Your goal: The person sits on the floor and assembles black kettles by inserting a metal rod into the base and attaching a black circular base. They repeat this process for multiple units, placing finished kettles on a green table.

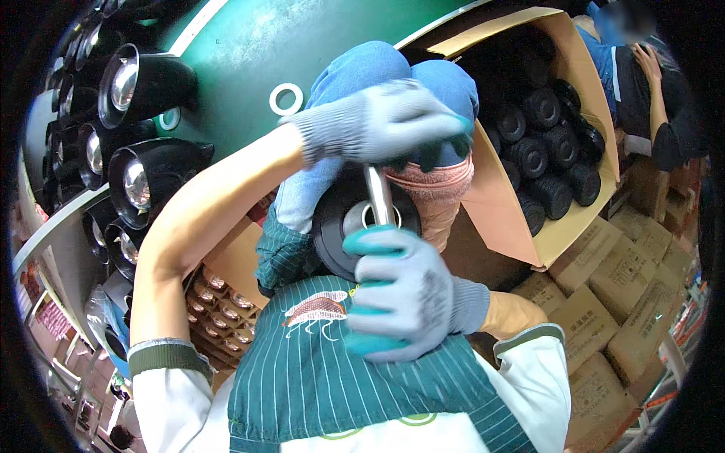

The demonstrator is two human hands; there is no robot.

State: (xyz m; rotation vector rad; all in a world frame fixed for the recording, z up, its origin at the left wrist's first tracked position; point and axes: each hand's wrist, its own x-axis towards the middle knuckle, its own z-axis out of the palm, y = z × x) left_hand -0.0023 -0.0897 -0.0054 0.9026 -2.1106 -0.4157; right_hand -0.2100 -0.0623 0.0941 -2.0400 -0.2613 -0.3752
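Both my hands wear grey knitted gloves with teal coating. My right hand (pixel 404 294) is closed round the lower part of a shiny metal rod (pixel 380 195) in front of my apron. Above it, over my knees, my left hand (pixel 389 121) is bent with its fingers curled down, slightly blurred. The rod's upper end runs up under that hand; what its fingers hold is hidden. Behind the rod, between my legs, is a black round part (pixel 326 234) with a silver cylinder (pixel 353 219) at its centre, partly covered by my right hand.
Black flared housings (pixel 151 87) with shiny insides stand at the left. A white ring (pixel 286 100) lies on the green surface (pixel 302 38). An open carton (pixel 604 132) of black round parts stands at the right, near flattened cardboard (pixel 581 325) and another person (pixel 642 98). Shiny cups (pixel 219 309) fill a box.
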